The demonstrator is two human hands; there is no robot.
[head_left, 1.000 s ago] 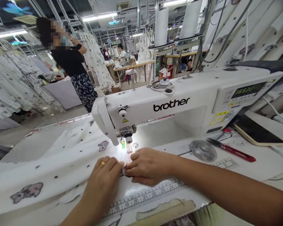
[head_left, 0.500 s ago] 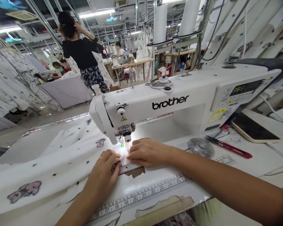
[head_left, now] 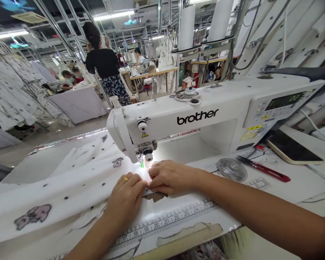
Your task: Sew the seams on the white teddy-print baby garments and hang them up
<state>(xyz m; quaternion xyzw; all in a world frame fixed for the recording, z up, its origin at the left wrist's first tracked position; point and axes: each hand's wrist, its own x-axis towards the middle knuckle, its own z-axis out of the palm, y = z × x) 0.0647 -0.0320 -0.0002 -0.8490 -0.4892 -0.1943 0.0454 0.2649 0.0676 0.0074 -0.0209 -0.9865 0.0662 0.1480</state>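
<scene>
A white Brother sewing machine (head_left: 200, 115) stands on the table, its needle area (head_left: 147, 162) lit from below. White fabric with small dark dots and grey-pink animal prints (head_left: 70, 184) lies across the table to the left and runs under the needle. My left hand (head_left: 126, 196), a gold ring on one finger, presses its curled fingers on the fabric edge just in front of the needle. Beside it, touching it, my right hand (head_left: 169, 177) pinches the same edge with fingers pressed together.
Red-handled thread snips (head_left: 262, 169) and a clear round disc (head_left: 231, 169) lie right of the needle; a phone (head_left: 295, 148) rests further right. A printed ruler (head_left: 165, 222) runs along the table's front. A person in a black top (head_left: 105, 68) stands beyond, among hanging garments (head_left: 11, 97).
The person in black has walked away to the right and turned their back. My hands shifted slightly forward toward the needle and stay on the fabric edge.
</scene>
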